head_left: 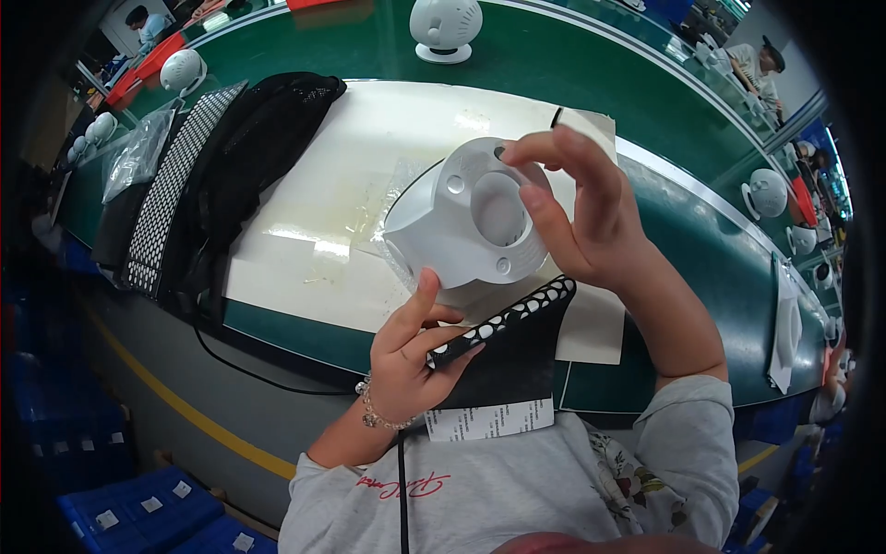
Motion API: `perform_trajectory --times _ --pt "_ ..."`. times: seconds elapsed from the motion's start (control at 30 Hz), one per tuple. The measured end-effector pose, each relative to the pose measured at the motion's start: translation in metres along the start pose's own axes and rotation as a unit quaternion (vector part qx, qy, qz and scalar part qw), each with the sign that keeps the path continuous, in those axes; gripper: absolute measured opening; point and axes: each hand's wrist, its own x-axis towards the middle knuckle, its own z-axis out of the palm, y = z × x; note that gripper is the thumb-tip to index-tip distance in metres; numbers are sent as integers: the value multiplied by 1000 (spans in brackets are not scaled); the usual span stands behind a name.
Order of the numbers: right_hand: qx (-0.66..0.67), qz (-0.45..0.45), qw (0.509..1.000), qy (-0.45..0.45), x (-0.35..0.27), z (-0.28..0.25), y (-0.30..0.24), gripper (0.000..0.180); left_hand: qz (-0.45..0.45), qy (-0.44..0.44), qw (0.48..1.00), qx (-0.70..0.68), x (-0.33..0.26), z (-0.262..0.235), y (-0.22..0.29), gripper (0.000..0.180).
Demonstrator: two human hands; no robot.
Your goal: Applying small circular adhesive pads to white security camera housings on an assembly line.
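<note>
A white rounded plastic housing (434,235), apparently a small desk fan's base part, lies tipped on the worktop with its underside facing up. That underside has a round recess and several small round spots. My right hand (591,198) is over its far right side, the index fingertip on a small dark round pad (501,154) at the rim, the thumb apart beside the recess. In my left hand (411,355) a black sheet with round white spots (503,321) is gripped between the fingers. The left thumb rests against the housing's near edge. A white printed strip edges the sheet.
A pale board (305,222) covers part of the green bench (572,55). To the left lie a black mesh bag (268,129), a spotted black sheet (166,203) and clear plastic (138,152). White fans (446,28) stand around the bench. Blue crates (138,508) sit below left.
</note>
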Motion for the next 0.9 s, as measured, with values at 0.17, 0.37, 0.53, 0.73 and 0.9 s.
perform_trajectory --times 0.17,0.37,0.53,0.73,0.9 --pt "-20 56 998 1 12 -3 -13 59 -4 9 1000 -3 0 1 -1 23" --pt "243 210 946 -34 29 14 -15 54 -12 5 1000 6 0 2 -4 22" --pt "222 225 947 -61 28 9 -16 49 -18 9 1000 14 2 3 -3 20" --pt "-59 78 983 -155 20 -10 -38 49 -41 19 999 -7 2 3 -4 24" --pt "138 204 969 -33 -15 -9 -26 14 -21 18 1000 4 7 5 -4 21"
